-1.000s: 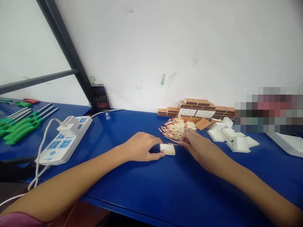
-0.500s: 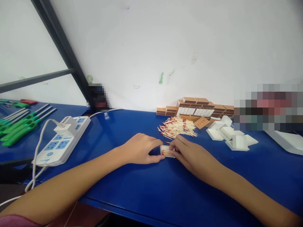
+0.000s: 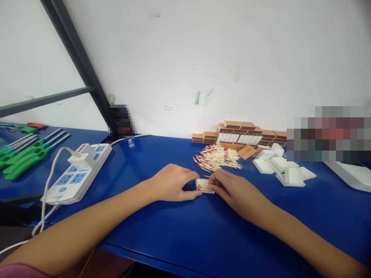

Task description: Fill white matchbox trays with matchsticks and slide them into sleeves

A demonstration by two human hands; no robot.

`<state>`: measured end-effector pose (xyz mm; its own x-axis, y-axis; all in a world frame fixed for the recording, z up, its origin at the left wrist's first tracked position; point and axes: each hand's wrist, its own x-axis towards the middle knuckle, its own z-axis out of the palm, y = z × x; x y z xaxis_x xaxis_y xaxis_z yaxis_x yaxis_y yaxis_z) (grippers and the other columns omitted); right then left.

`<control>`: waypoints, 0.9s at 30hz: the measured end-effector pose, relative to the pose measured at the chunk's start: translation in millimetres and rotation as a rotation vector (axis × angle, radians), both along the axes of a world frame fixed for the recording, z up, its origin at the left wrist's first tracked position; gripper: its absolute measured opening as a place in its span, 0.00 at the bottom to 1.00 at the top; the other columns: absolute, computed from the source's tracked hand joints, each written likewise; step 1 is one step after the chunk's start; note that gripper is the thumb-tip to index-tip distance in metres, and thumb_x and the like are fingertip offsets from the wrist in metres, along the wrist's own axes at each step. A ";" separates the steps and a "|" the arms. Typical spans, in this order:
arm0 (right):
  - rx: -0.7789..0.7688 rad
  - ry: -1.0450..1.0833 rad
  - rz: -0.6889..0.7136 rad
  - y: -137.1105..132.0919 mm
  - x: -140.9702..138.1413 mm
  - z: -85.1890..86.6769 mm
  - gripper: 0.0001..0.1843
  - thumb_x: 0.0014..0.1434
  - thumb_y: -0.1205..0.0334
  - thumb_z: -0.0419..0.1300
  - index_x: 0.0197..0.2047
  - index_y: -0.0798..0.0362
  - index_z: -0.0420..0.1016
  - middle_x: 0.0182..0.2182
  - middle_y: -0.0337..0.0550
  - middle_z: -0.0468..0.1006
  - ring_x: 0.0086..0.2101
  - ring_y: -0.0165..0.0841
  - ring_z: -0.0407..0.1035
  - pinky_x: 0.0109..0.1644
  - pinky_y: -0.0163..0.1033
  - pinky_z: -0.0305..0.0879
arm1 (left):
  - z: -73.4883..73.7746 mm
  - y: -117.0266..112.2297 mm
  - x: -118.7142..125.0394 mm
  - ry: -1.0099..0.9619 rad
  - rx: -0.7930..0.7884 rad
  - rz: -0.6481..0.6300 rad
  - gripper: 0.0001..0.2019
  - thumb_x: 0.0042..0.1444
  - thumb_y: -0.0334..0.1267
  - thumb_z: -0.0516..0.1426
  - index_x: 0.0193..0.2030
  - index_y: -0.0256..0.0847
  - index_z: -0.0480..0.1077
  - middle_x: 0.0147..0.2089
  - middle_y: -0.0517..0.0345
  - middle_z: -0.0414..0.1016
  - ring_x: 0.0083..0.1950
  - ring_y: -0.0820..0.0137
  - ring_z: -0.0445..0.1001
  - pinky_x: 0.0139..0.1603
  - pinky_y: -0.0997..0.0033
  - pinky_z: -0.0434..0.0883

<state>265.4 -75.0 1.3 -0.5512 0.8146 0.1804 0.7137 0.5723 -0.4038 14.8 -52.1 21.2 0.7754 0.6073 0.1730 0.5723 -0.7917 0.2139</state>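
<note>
A small white matchbox tray point(image 3: 202, 180) lies on the blue table, its long side running left to right. Matches point(image 3: 204, 189) with red heads toward the left lie along its near side. My left hand point(image 3: 174, 182) grips the tray's left end between thumb and index finger. At the right end, the closed fingers of my right hand point(image 3: 227, 185) reach into the tray, over the tail ends of the matches; the fingertips are partly hidden. One loose match point(image 3: 206, 176) rests just behind the tray. Beyond it spreads a heap of loose matches point(image 3: 217, 157).
Stacked brown matchboxes point(image 3: 239, 131) line the wall, a flat matchbox sleeve point(image 3: 247, 152) before them. White trays point(image 3: 279, 164) pile up at right, near a white container point(image 3: 350, 173). At left are a power strip point(image 3: 78, 173), its cable, and green-handled tools point(image 3: 27, 158).
The right fingers have shifted slightly within the tray, and fewer matches show in it now. My left hand keeps its hold. The whole view has tilted a little.
</note>
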 end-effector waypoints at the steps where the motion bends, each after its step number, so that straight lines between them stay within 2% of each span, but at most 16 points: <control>1: -0.007 0.022 -0.004 0.0 0.2 -0.1 0.05 0.72 0.63 0.54 0.43 0.49 0.71 0.39 0.42 0.80 0.35 0.36 0.74 0.37 0.40 0.67 | 0.1 0.3 -0.2 -0.002 -0.004 0.002 0.15 0.66 0.51 0.59 0.48 0.41 0.76 0.36 0.60 0.80 0.32 0.70 0.75 0.30 0.70 0.59; 9: -0.053 0.106 0.022 1.2 2.8 7.3 0.06 0.70 0.63 0.58 0.41 0.48 0.76 0.37 0.41 0.79 0.33 0.33 0.71 0.35 0.38 0.64 | -0.7 2.2 -0.9 0.002 -0.003 0.015 0.15 0.65 0.51 0.59 0.47 0.41 0.76 0.35 0.61 0.79 0.32 0.71 0.75 0.30 0.71 0.59; 14: 0.022 0.153 -0.094 18.4 6.5 4.0 0.06 0.69 0.60 0.59 0.39 0.49 0.75 0.32 0.40 0.75 0.30 0.33 0.67 0.35 0.39 0.63 | 3.3 3.0 -2.1 -0.020 -0.015 0.023 0.13 0.64 0.49 0.60 0.46 0.41 0.76 0.35 0.61 0.79 0.31 0.72 0.74 0.30 0.72 0.59; 21: 0.006 0.068 -0.078 30.7 10.4 -6.9 0.09 0.70 0.63 0.57 0.36 0.50 0.70 0.35 0.42 0.75 0.34 0.35 0.69 0.39 0.41 0.64 | 9.5 1.3 -4.2 -0.039 -0.027 -0.004 0.12 0.60 0.48 0.62 0.42 0.42 0.77 0.32 0.62 0.78 0.29 0.73 0.73 0.29 0.72 0.59; 27: 0.021 -0.017 -0.072 25.5 14.7 -0.3 0.08 0.71 0.64 0.55 0.38 0.50 0.69 0.38 0.45 0.76 0.36 0.37 0.71 0.40 0.42 0.66 | 6.7 4.1 -5.1 -0.027 -0.020 0.020 0.13 0.62 0.50 0.61 0.42 0.42 0.76 0.32 0.62 0.77 0.29 0.73 0.72 0.29 0.71 0.58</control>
<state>280.1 -49.4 0.9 -0.4940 0.8487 0.1889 0.7600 0.5271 -0.3802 9.7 -48.0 27.9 0.7584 0.6262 0.1811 0.5819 -0.7755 0.2449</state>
